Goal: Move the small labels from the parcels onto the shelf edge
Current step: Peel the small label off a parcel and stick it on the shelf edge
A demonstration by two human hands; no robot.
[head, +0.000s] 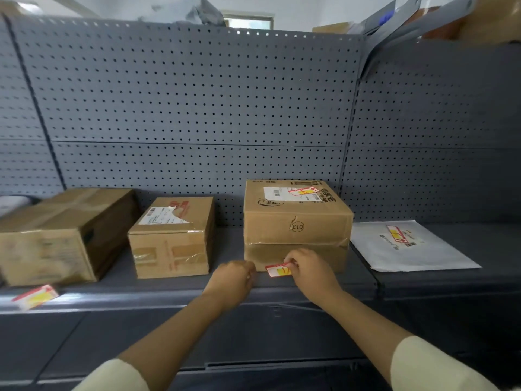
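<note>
You're pinching the small label [279,270] by its right end with your right hand [308,273], fingers clamped on it. It's lying long-ways from 9 to 3, hovering just in front of the tall box [296,224], and the shelf edge [141,299] is sitting at 6 o'clock below it. Your left hand [232,280], loosely curled and empty, is waiting just off its free end at 9.

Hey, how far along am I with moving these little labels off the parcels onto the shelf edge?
Done: one red-and-yellow label sits on the grey shelf edge at far left. In hand: your right hand pinches a second small label in front of the tall cardboard box, left hand beside it. Left: the label on that box's top and the one on the white padded mailer.
</note>
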